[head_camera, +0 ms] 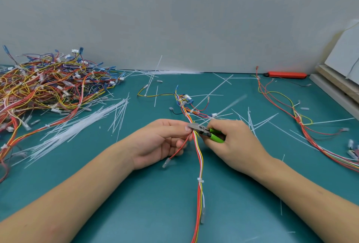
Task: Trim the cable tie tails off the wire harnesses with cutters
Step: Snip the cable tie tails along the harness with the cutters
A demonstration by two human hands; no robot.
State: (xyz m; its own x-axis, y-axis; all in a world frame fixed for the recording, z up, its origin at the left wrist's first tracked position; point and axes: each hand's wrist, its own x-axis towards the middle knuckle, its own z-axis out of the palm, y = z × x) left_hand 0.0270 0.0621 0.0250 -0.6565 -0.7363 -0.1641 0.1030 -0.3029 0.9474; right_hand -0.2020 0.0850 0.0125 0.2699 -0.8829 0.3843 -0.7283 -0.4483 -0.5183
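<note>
A wire harness [199,157] of red, white and yellow wires runs from the table's middle toward me. My left hand [161,141] pinches it between thumb and fingers at the jaws of the cutters [202,129]. My right hand [233,141] grips the cutters by their green handles, and the jaws sit against the bundle. A long white cable tie tail [231,105], blurred, slants up and right from that spot. Another tie [200,181] wraps the harness lower down, with no long tail showing.
A big heap of harnesses [44,85] fills the left. Loose white ties [81,126] lie spread beside it and across the green mat [136,194]. Another harness [303,124] lies at the right, a red tool [285,74] by the wall, boards [338,85] far right.
</note>
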